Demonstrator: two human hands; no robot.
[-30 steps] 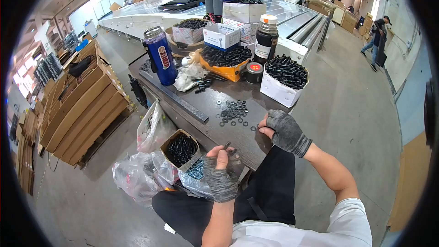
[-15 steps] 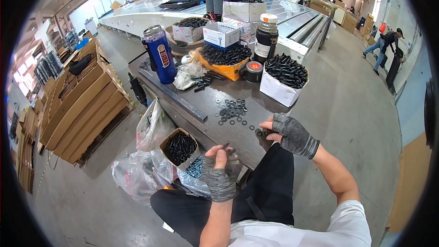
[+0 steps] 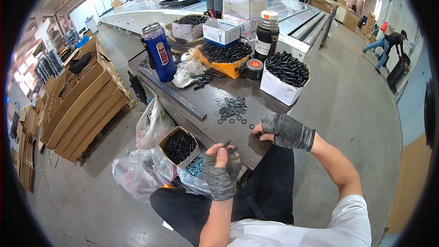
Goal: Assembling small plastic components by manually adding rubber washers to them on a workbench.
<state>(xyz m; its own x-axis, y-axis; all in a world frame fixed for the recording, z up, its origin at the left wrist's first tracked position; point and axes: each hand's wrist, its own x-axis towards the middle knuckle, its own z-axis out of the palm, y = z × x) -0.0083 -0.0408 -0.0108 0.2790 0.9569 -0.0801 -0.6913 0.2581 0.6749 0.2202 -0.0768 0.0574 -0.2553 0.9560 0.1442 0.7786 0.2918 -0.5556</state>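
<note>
My left hand (image 3: 220,174), in a grey fingerless glove, is closed around black bolts (image 3: 227,143) whose ends stick out past the thumb. It is raised beside the near edge of the dark table (image 3: 231,138). My right hand (image 3: 289,131), gloved the same way, rests at the tabletop. Its thumb and fingers pinch together on a small black washer (image 3: 259,135), mostly covered by the fingertips. Left of these fingertips lies a loose washer (image 3: 251,126). Farther in, several black washers (image 3: 233,109) are scattered in a loose pile.
Behind the washers stand a white box of black bolts (image 3: 284,92), an orange bag of bolts (image 3: 234,71), a round tin (image 3: 254,69), a dark bottle (image 3: 265,36) and a blue tumbler (image 3: 161,55). A metal bar (image 3: 183,102) edges the left side. Below is an open carton of bolts (image 3: 192,156).
My right hand has shifted slightly left, and its fingers have drawn together over the washers at the table's near side. My left hand stays almost still with the bolts.
</note>
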